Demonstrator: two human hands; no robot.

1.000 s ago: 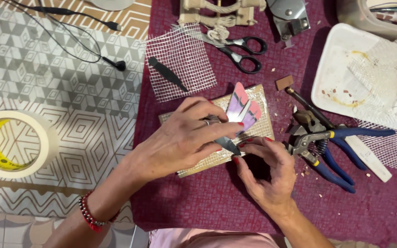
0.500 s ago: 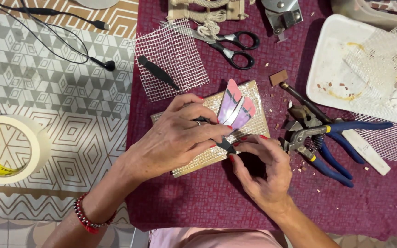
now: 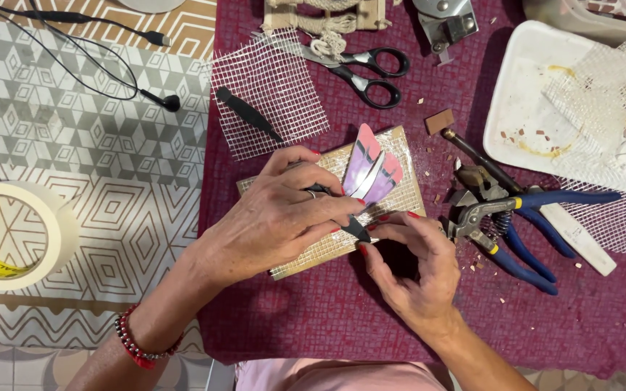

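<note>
My left hand (image 3: pixel 277 217) lies over a small tan board (image 3: pixel 407 195) covered with white mesh and grips a thin black pointed tool (image 3: pixel 353 228), its tip at the board's lower right edge. On the board sit pink and purple feather-shaped mosaic pieces (image 3: pixel 369 174). My right hand (image 3: pixel 411 268) is just below the board's right corner, fingers curled near the tool's tip; whether it holds anything is hidden.
Blue-handled nippers (image 3: pixel 519 224) and another plier lie to the right on the maroon cloth (image 3: pixel 313 318). Black scissors (image 3: pixel 367 72), a mesh square (image 3: pixel 273 101) and a black feather shape (image 3: pixel 244 112) lie behind. A white tray (image 3: pixel 523 101) is far right, a tape roll (image 3: pixel 9 235) far left.
Both hands stay at the board; the tool tip and right fingers shifted only slightly along the board's lower right edge.
</note>
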